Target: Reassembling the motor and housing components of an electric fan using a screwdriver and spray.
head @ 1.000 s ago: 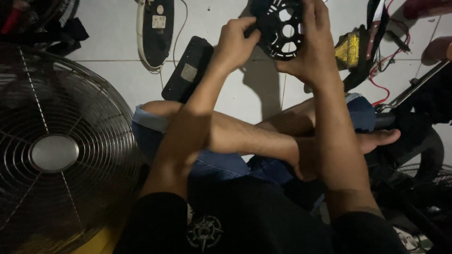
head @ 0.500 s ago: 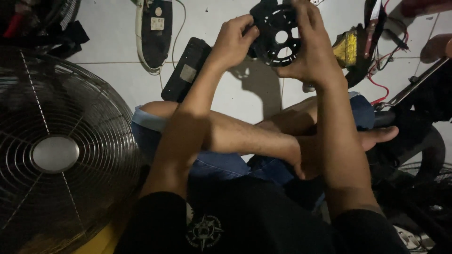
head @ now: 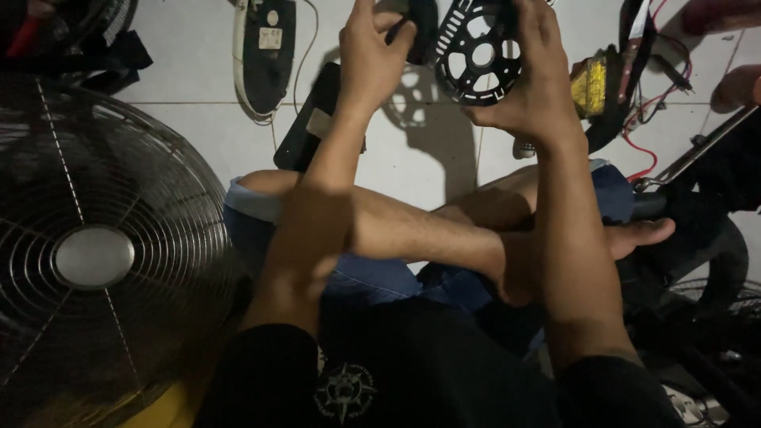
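I sit cross-legged on a white tiled floor. My right hand [head: 533, 87] grips a round black plastic fan part [head: 478, 55] with several cut-out holes and slotted ribs, held up in front of me. My left hand [head: 371, 55] is raised beside it and pinches a small dark piece [head: 420, 20] at the top edge of the view. The round part throws a holed shadow on the tile below.
A metal fan grille [head: 95, 254] fills the left side. On the floor lie a black flat cover [head: 305, 127], a dark oval housing [head: 265, 51], a yellow block [head: 588, 85] with red wires, and dark fan parts at the right.
The round black part has tilted so its holed face shows more fully. My left hand has let go of its rim and lifted away to the left, holding a small dark piece.
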